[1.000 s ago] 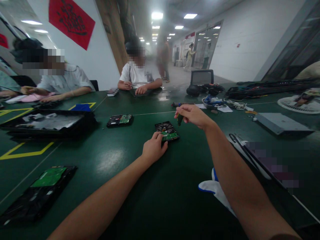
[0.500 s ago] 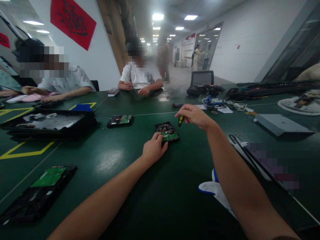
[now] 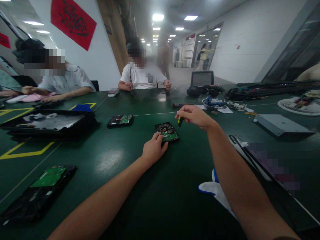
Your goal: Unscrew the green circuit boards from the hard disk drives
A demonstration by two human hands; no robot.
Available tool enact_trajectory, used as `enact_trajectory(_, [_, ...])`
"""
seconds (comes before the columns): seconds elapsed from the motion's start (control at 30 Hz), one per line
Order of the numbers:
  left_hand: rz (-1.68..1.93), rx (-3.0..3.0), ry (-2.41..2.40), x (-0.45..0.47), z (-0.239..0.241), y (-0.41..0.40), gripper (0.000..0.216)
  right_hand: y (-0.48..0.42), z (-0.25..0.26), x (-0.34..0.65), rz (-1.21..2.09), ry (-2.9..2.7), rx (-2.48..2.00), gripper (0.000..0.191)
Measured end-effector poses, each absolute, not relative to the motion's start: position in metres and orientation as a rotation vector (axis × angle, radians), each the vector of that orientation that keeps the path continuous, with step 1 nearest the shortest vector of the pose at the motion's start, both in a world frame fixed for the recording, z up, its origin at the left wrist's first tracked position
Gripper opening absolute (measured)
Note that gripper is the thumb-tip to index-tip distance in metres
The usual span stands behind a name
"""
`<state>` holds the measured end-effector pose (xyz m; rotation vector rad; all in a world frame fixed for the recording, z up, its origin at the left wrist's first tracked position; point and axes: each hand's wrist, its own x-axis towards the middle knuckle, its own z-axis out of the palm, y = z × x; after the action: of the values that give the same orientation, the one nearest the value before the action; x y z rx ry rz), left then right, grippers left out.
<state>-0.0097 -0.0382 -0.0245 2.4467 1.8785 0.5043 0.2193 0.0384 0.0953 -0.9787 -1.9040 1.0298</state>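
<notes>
Steadying with the left hand (image 3: 153, 149), bent narrow over its near left corner, the drive (image 3: 163, 127), lying on the table (image 3: 125, 186). At the right of its board (image 3: 171, 137), pointing the screwdriver (image 3: 180, 120) tip-down, pinched in the right hand (image 3: 192, 115). Probably lining up with a screw, too small to confirm; next, seemingly calls for downward pressure and a steady twist.

- You're at an electronics workbench in an office-like building: a broad dark-green tabletop (image 3: 112, 158) stretches past your left fingers (image 3: 157, 135) and right fingers (image 3: 182, 112).
- Under your left fingers: a flat black drive with a green circuit board (image 3: 171, 137); in your right fingers, a slim yellow-and-black screwdriver (image 3: 179, 121).
- Past your right fingers: tangled blue and white cables (image 3: 212, 102).
- Far ahead of both: white rectangular ceiling lights (image 3: 158, 17) and a tall glass-fronted wall (image 3: 210, 36).
</notes>
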Motion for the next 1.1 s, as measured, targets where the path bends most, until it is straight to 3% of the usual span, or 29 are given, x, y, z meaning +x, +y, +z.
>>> enact_trajectory(0.4, [0.499, 2.442, 1.884, -0.0103, -0.0260, -0.0376, 0.040, 0.0355, 0.0964, 0.2236, 1.206, -1.898, -0.946, 0.027])
enact_trajectory(0.73, [0.519, 2.467, 1.874, -0.0107, -0.0268, -0.0372, 0.039, 0.0381, 0.0967, 0.2222, 1.048, -1.895, -1.022, 0.019])
enact_trajectory(0.97, [0.491, 2.442, 1.895, -0.0100, -0.0260, -0.0381, 0.040, 0.0377, 0.0932, 0.2203, 1.131, -1.882, -0.945, 0.033])
enact_trajectory(1.1, [0.496, 2.460, 1.881, -0.0106, -0.0279, -0.0368, 0.040, 0.0411, 0.0897, 0.2209, 1.211, -1.850, -0.925, 0.030])
